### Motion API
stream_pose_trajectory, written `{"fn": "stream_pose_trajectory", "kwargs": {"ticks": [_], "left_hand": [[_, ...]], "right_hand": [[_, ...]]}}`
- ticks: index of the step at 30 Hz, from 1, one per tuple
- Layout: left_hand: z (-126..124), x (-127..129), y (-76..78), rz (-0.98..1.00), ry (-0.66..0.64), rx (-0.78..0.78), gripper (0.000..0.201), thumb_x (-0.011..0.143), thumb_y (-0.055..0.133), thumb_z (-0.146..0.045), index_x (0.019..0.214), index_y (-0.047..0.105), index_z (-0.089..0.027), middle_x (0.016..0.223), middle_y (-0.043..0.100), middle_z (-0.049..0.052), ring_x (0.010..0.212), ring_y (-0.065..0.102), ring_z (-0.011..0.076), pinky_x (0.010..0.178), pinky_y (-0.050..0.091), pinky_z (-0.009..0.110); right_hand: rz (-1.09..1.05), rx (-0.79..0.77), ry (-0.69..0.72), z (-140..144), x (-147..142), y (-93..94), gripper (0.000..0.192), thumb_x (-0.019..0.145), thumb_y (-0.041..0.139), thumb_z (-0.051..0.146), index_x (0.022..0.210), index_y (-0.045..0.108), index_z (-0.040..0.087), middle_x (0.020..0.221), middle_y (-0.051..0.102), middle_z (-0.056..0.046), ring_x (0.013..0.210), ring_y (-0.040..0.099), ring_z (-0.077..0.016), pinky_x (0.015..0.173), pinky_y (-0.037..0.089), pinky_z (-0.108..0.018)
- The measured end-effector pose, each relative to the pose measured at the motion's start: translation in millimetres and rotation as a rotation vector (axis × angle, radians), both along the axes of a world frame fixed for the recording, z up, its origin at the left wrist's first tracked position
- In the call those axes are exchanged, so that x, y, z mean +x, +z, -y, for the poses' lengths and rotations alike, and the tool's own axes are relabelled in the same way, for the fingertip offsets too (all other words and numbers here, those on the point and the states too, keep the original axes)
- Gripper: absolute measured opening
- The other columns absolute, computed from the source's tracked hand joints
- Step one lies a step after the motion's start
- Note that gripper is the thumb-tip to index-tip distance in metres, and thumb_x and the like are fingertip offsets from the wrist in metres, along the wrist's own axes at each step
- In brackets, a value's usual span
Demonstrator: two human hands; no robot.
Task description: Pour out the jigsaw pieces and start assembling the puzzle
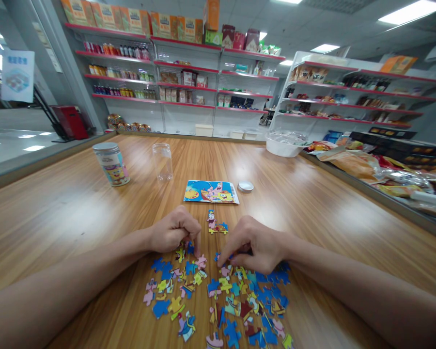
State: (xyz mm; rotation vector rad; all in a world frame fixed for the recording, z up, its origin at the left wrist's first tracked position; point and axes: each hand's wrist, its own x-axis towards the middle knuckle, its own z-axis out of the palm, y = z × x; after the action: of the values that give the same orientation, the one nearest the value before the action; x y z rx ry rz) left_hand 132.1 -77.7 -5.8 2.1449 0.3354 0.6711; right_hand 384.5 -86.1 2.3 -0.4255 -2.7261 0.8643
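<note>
My left hand (179,231) is over the loose puzzle pieces, its index finger pointing down at a pink puzzle piece (201,261) and the other fingers curled. No piece shows in its grasp. My right hand (257,245) hovers low over the right-hand pile, index finger and thumb apart, the index tip beside a small blue puzzle piece (217,256). Several blue, yellow and pink jigsaw pieces (232,333) lie scattered under and in front of both hands. Beyond them, a few joined pieces (212,222) form an L shape. The right palm hides some pieces.
Behind the joined pieces lie a cartoon picture card (211,192) and a round metal lid (245,186). A printed can (111,165) and a clear jar (162,162) stand at left. Far right are a white basin (285,144) and packaged snacks (363,162). Stocked shelves (183,64) line the back.
</note>
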Motion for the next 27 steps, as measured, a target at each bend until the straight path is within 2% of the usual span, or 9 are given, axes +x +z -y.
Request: {"fn": "stream_pose_trajectory", "kwargs": {"ticks": [8, 13, 17, 20, 23, 27], "left_hand": [[-1.3, 0.0, -0.8, -0.024, -0.014, -0.025, 0.021, 0.067, 0.039, -0.011, 0.047, 0.039, -0.018, 0.064, 0.074, 0.012, 0.047, 0.059, 0.0140, 0.047, 0.041, 0.022], [-1.9, 0.2, -0.2, -0.029, -0.022, -0.051, 0.019, 0.065, 0.039, -0.011, 0.047, 0.038, -0.018, 0.064, 0.074, 0.013, 0.046, 0.056, 0.0134, 0.046, 0.039, 0.022], [-2.4, 0.4, -0.4, -0.037, -0.016, -0.117, 0.017, 0.063, 0.039, -0.012, 0.047, 0.036, -0.018, 0.064, 0.074, 0.013, 0.043, 0.051, 0.0121, 0.044, 0.033, 0.022], [-3.2, 0.2, -0.6, -0.026, -0.017, -0.238, 0.016, 0.060, 0.039, -0.013, 0.046, 0.034, -0.018, 0.063, 0.073, 0.013, 0.038, 0.041, 0.0096, 0.040, 0.023, 0.023], [-4.9, -1.2, -1.1, 0.003, -0.021, -0.336, 0.018, 0.060, 0.040, -0.014, 0.046, 0.031, -0.019, 0.059, 0.072, 0.011, 0.037, 0.033, 0.0086, 0.040, 0.018, 0.024], [-9.0, -4.8, -3.9, 0.016, -0.039, -0.406, 0.018, 0.059, 0.042, -0.014, 0.045, 0.031, -0.019, 0.057, 0.070, 0.009, 0.037, 0.027, 0.0088, 0.040, 0.017, 0.026]], "right_hand": [[-0.017, 0.085, 0.036, 7.2, -4.2, -1.7, 0.030, 0.084, 0.061, 0.022, 0.110, 0.075, 0.021, 0.069, 0.072, -0.003, 0.054, 0.058, -0.0112, 0.052, 0.041, -0.023], [-0.020, 0.090, 0.085, 11.7, -7.8, -0.7, 0.025, 0.085, 0.059, 0.020, 0.102, 0.077, 0.021, 0.071, 0.073, -0.002, 0.054, 0.058, -0.0104, 0.053, 0.040, -0.023], [-0.032, 0.100, 0.054, 13.5, -10.1, -2.4, 0.023, 0.089, 0.061, 0.031, 0.102, 0.077, 0.022, 0.066, 0.071, -0.002, 0.053, 0.057, -0.0102, 0.053, 0.041, -0.023], [-0.110, 0.100, -0.016, 11.1, -10.3, -5.8, 0.026, 0.087, 0.064, 0.035, 0.100, 0.077, 0.018, 0.060, 0.067, -0.002, 0.048, 0.053, -0.0093, 0.049, 0.039, -0.022], [-0.171, 0.102, -0.098, 6.5, -9.1, -7.4, 0.022, 0.084, 0.064, 0.031, 0.087, 0.077, 0.014, 0.054, 0.064, -0.002, 0.044, 0.048, -0.0082, 0.044, 0.036, -0.020], [-0.146, 0.082, -0.118, 2.6, -6.6, -6.4, 0.016, 0.081, 0.063, 0.023, 0.077, 0.076, 0.013, 0.053, 0.062, -0.002, 0.042, 0.043, -0.0068, 0.043, 0.034, -0.019]]}}
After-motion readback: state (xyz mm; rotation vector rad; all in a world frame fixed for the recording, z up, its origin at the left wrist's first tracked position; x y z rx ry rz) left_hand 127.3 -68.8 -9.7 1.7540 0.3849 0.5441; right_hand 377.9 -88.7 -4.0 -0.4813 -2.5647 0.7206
